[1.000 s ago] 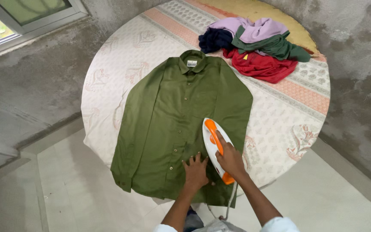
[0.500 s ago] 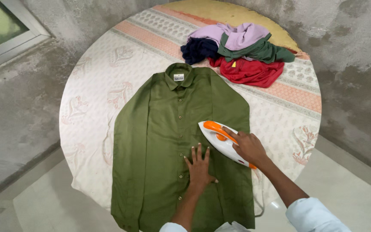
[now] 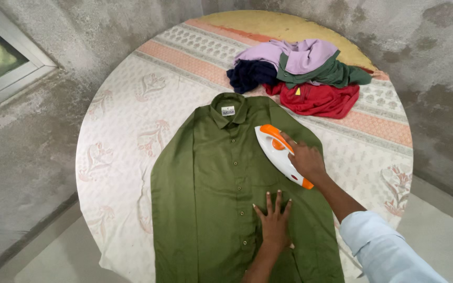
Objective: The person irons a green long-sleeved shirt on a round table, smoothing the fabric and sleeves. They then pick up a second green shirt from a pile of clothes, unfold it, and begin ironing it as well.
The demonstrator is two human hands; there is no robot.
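Over at the left edge, the round table (image 3: 116,157) shows its pale cloth with faint floral prints, bare fabric running along the curved rim, with a window frame (image 3: 11,78) set in the grey wall beyond it.

Moving in, the olive green shirt (image 3: 216,194) lies flat and buttoned, front up, collar pointing toward the far edge and hem hanging off the near edge. It fills the middle of the table.

Now the left hand (image 3: 274,222): it presses palm down on the shirt front, just right of the button line, fingers spread wide and straight, gripping nothing, only flattening the cloth.

Up and to the right, the white and orange iron (image 3: 280,153) sits soleplate down on the shirt's chest, on the side right of the buttons, nose aimed toward the collar. The right hand (image 3: 305,160) has its fingers curled tight round the iron's handle, a full closed grip, with a light blue sleeve (image 3: 384,246) trailing back toward the near edge.

At the far right edge, 1 heap of clothes (image 3: 302,73) rests apart from the shirt: a lilac piece on top, a navy one at its left, dark green beneath, and a red one nearest the shirt's shoulder, close to it.
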